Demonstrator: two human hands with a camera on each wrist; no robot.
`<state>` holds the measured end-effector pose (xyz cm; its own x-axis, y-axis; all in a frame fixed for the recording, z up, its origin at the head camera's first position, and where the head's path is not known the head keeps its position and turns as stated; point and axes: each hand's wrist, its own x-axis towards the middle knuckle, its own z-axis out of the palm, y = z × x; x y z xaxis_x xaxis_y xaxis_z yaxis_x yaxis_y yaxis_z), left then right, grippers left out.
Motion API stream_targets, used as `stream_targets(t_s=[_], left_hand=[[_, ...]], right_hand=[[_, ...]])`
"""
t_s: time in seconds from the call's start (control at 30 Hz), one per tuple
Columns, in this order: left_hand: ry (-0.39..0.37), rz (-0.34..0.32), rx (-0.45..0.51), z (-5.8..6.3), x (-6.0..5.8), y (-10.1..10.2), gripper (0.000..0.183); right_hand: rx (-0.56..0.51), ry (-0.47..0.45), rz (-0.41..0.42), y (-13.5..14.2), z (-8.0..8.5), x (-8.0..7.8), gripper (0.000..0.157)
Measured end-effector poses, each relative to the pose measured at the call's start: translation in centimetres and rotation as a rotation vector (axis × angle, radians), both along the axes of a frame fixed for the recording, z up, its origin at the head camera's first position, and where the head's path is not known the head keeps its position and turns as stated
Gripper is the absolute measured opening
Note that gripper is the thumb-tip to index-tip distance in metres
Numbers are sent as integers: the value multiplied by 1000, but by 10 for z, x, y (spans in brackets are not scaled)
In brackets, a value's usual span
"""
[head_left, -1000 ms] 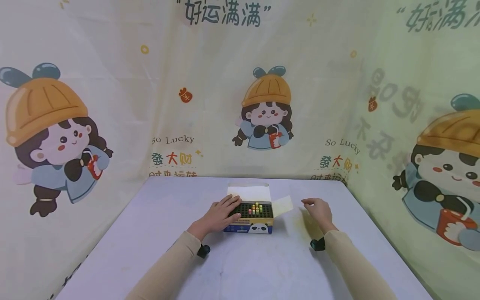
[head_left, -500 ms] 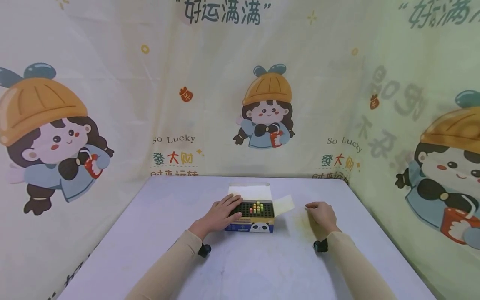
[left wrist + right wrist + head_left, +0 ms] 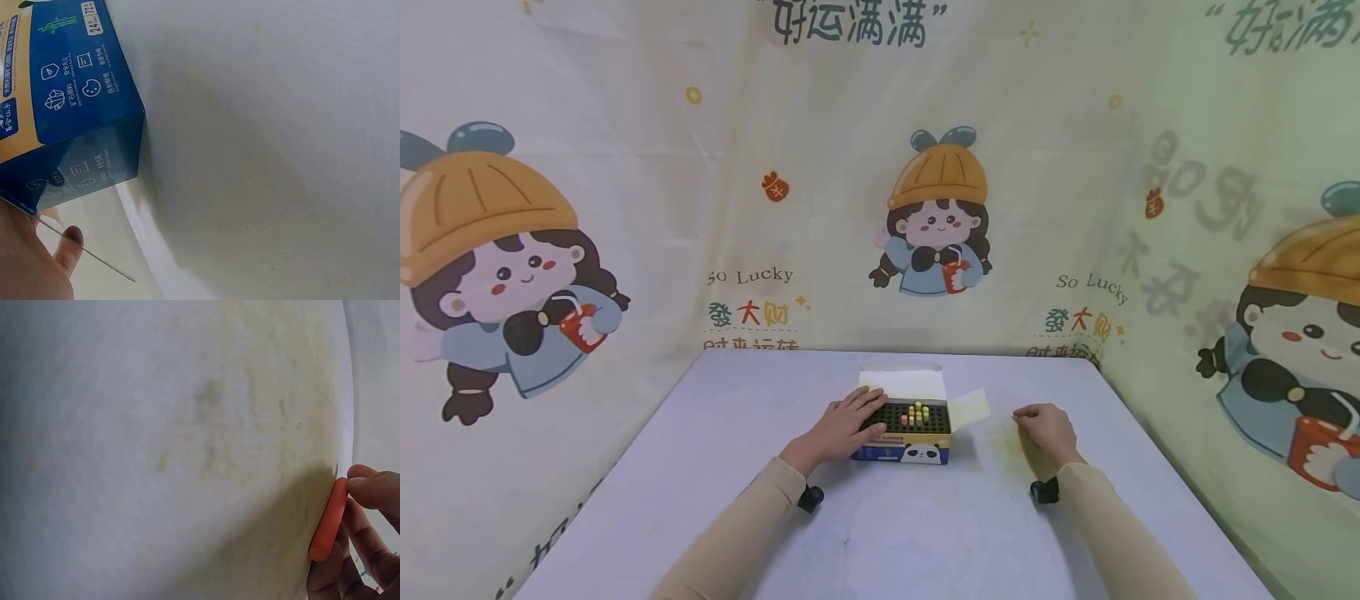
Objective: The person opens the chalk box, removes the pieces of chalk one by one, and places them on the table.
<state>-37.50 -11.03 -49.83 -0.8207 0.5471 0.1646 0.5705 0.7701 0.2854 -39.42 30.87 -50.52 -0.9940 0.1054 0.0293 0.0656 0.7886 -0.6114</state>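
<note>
In the head view an open chalk box (image 3: pixel 887 452), blue and yellow with a panda face, stands on the table. Several pink, yellow and green chalk sticks (image 3: pixel 917 415) poke up from the black holder (image 3: pixel 938 427) inside it. My left hand (image 3: pixel 838 427) rests on the box's left end, fingers extended over the holder; in the left wrist view the box's blue corner (image 3: pixel 94 69) rises beside that hand. Right of the box, my right hand (image 3: pixel 1051 433) is low over the table. The right wrist view shows it pinching an orange-red chalk stick (image 3: pixel 329 519) between thumb and fingers.
The box's white lid (image 3: pixel 902 382) stands raised at the back, and a pale side flap (image 3: pixel 970 408) sticks out to the right. Faint yellowish smudges (image 3: pixel 250 425) mark the white table (image 3: pixel 925 533). Printed curtains (image 3: pixel 820 225) hang behind and at both sides.
My right hand has shifted slightly to the right, away from the box, and then stayed nearly still. My left hand keeps its place on the box.
</note>
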Motion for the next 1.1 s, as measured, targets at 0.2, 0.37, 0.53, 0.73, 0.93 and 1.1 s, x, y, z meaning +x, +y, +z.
stream_targets(t_s=[0.2,0.37,0.53,0.73,0.93,1.1], left_hand=[[-9,5,-4,1,0,0,69],[-10,5,8,-1,-2,0,70],[-5,8,13,-6,-5,0,70],[-19,3,8,-1,0,-1,68],[-12,-2,19,-1,0,-1,68],[11,-16,30,-3,0,-1,70]], right_hand=[[-8,-12,-19,1,1,-1,31],[-7,4,-22,1,1,-1,30],[-2,2,-24,4,-1,-4,31],[3,-10,-42,5,5,-5,35],[4,-9,-36,-1,18,-5,33],[34,71,2,-8,26,-7,33]])
